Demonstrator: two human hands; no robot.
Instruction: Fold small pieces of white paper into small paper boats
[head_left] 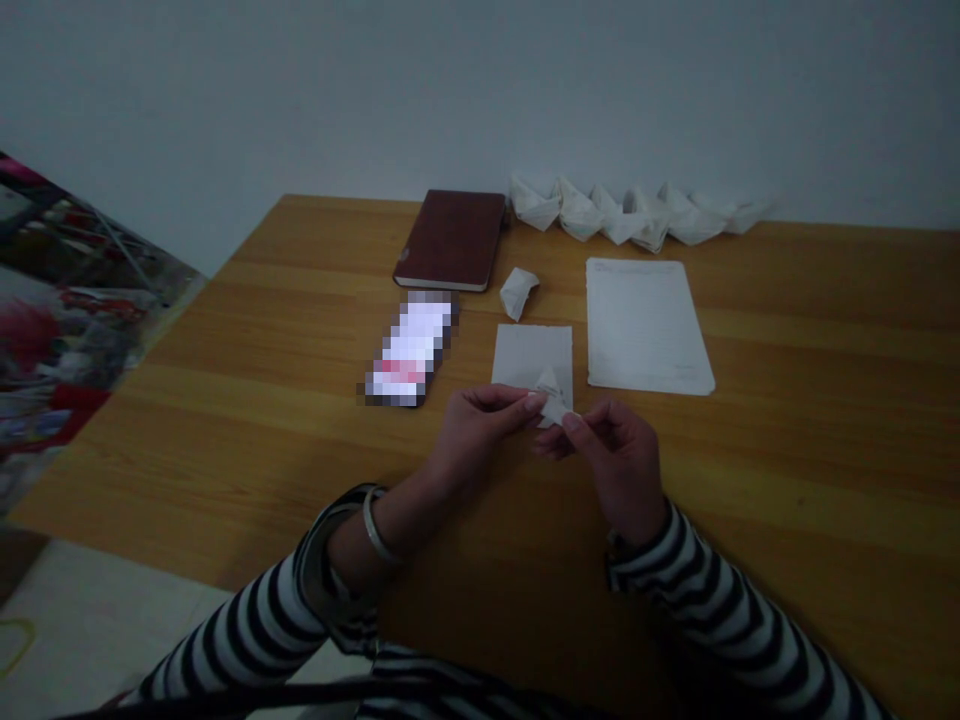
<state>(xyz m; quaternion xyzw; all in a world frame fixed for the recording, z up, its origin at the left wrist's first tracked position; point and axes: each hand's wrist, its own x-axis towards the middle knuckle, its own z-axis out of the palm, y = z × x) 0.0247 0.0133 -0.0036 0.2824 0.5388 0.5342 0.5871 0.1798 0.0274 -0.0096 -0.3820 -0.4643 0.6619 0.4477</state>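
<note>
Between my two hands is a small piece of folded white paper (553, 404), with a pointed tip standing up. My left hand (487, 425) pinches its left side between thumb and fingers. On the other side, my right hand (615, 450) pinches the paper's right corner with thumb and forefinger. Just beyond my fingers a small square sheet of paper (525, 350) lies flat on the table, partly hidden by the folded piece and my hands. Behind it sits a small folded paper piece (517, 293) by itself.
On the wooden table (300, 350), a phone (411, 350) with a lit, blurred screen lies left of the sheet, below a dark red notebook (454, 240). To the right is a larger lined sheet (646, 325). Several folded paper shapes (619, 215) line up along the wall.
</note>
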